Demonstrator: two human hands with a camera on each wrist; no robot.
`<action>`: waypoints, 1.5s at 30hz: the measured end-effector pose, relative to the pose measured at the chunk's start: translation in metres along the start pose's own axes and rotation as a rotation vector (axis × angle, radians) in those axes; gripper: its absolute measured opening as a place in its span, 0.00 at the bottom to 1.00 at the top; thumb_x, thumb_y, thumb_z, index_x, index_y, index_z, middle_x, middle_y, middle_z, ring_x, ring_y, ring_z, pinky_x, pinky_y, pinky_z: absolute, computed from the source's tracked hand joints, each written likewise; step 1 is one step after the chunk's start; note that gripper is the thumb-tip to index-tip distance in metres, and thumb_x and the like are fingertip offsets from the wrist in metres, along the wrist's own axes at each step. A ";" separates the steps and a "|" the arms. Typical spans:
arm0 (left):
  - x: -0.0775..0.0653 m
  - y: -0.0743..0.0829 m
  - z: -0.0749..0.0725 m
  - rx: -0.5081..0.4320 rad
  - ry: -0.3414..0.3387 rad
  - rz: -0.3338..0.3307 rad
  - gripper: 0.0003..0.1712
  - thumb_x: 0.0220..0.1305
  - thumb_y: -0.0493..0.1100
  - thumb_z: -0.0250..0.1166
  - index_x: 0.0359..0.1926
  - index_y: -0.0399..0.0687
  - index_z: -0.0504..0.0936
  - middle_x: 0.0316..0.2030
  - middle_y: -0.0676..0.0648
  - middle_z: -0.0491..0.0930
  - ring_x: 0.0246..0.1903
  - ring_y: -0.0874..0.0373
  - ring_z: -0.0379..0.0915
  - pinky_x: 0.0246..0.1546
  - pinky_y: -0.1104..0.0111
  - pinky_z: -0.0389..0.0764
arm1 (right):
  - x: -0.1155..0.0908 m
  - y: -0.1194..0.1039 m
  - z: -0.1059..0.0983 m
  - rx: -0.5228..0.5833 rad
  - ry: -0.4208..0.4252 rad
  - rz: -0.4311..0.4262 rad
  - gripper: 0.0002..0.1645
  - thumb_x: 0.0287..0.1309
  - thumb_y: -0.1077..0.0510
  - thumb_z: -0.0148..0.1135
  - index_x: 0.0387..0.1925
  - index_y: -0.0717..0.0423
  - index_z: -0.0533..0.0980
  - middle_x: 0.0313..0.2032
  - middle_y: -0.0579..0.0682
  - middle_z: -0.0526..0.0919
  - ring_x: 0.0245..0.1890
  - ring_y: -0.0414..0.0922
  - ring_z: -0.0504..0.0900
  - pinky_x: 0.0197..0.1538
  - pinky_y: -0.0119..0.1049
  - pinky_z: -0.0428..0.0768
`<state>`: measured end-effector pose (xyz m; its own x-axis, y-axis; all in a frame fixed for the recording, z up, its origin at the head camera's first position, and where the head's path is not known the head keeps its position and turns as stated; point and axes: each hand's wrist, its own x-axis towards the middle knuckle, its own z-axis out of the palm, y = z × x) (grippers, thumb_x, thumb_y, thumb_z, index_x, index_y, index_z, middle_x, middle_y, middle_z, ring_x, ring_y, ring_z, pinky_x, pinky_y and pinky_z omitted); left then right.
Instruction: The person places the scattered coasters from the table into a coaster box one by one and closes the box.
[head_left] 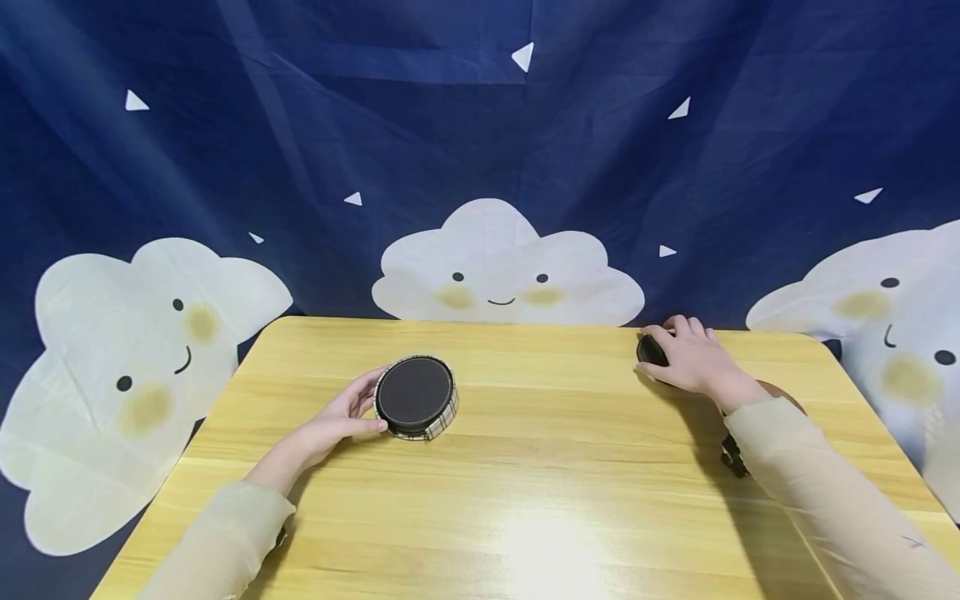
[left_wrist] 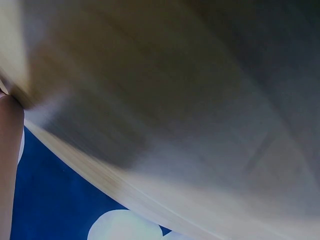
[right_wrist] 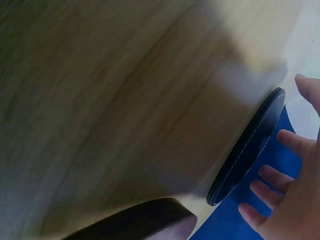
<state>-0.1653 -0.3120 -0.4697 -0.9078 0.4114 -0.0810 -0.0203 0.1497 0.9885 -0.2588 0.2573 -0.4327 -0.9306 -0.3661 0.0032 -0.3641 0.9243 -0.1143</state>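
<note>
My left hand (head_left: 337,425) holds a round box (head_left: 415,393) from its left side, thumb in front and fingers behind. The box has a black stitched top and a plaid side wall, and sits left of the table's middle. At the back right, my right hand (head_left: 693,358) is over a round black coaster (head_left: 652,351). In the right wrist view the fingers of that hand (right_wrist: 290,185) are spread above the stitched coaster (right_wrist: 247,147), with a gap showing between them. The left wrist view shows no box, only the table and part of the hand (left_wrist: 10,165).
A brown round-edged thing (head_left: 783,396) lies partly hidden under the right forearm; its thick edge (right_wrist: 145,217) shows in the right wrist view. The wooden table (head_left: 540,467) ends at the back against a dark blue curtain (head_left: 450,125) with white clouds.
</note>
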 end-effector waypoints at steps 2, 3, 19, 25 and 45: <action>0.000 0.000 0.000 -0.002 -0.001 -0.004 0.55 0.63 0.33 0.72 0.83 0.33 0.50 0.79 0.24 0.53 0.63 0.79 0.68 0.65 0.87 0.63 | -0.002 0.002 0.001 0.000 -0.012 0.008 0.43 0.65 0.33 0.66 0.71 0.54 0.72 0.62 0.74 0.71 0.63 0.73 0.67 0.57 0.70 0.71; 0.000 0.000 0.000 -0.005 -0.002 -0.007 0.55 0.63 0.33 0.72 0.83 0.33 0.50 0.80 0.25 0.53 0.63 0.79 0.68 0.65 0.87 0.63 | -0.002 0.003 0.002 0.001 -0.018 0.014 0.43 0.65 0.32 0.66 0.71 0.54 0.71 0.62 0.75 0.70 0.63 0.73 0.67 0.58 0.71 0.71; 0.002 -0.003 -0.001 -0.001 0.002 -0.026 0.55 0.64 0.34 0.73 0.83 0.36 0.51 0.80 0.29 0.55 0.64 0.78 0.68 0.65 0.86 0.65 | -0.001 0.009 0.007 0.084 -0.079 0.076 0.45 0.66 0.34 0.65 0.73 0.55 0.67 0.65 0.79 0.63 0.64 0.77 0.63 0.54 0.76 0.71; 0.003 -0.004 -0.001 0.001 0.002 -0.028 0.54 0.64 0.33 0.73 0.84 0.37 0.51 0.80 0.31 0.56 0.64 0.79 0.68 0.65 0.86 0.65 | 0.003 0.008 0.006 0.089 -0.107 0.098 0.47 0.64 0.32 0.66 0.74 0.55 0.67 0.64 0.80 0.65 0.64 0.77 0.63 0.54 0.76 0.71; 0.004 -0.005 -0.002 0.001 0.004 -0.033 0.54 0.63 0.34 0.73 0.83 0.37 0.52 0.80 0.31 0.56 0.64 0.79 0.68 0.65 0.86 0.64 | 0.023 -0.055 -0.003 0.060 -0.032 -0.056 0.43 0.57 0.36 0.72 0.71 0.46 0.72 0.61 0.71 0.70 0.61 0.70 0.67 0.50 0.66 0.72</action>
<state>-0.1702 -0.3131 -0.4744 -0.9082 0.4030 -0.1129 -0.0496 0.1642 0.9852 -0.2600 0.1981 -0.4234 -0.9066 -0.4215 -0.0202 -0.4120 0.8944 -0.1741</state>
